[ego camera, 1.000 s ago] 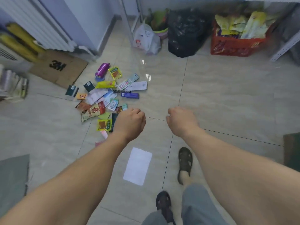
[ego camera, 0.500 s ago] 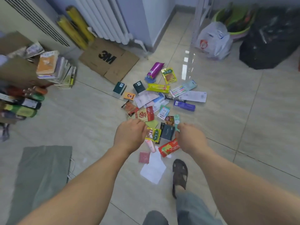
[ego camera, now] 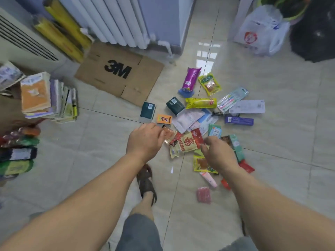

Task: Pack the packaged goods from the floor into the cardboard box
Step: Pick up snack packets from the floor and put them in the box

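Two hands reach down into a scatter of packets on the tiled floor.

Nearest, a sandalled foot (ego camera: 146, 180) stands on the floor (ego camera: 90, 142). The left hand (ego camera: 144, 142) has its fingers curled, pinching a small orange packet (ego camera: 169, 135) at the pile's near left edge. The right hand (ego camera: 219, 153) hovers over the packets (ego camera: 199, 113), fingers curled down; whether it grips anything, I cannot tell. A tan snack bag (ego camera: 184, 143) lies between the hands. Farther off, a flattened 3M cardboard (ego camera: 119, 77) lies by the radiator (ego camera: 116, 19).
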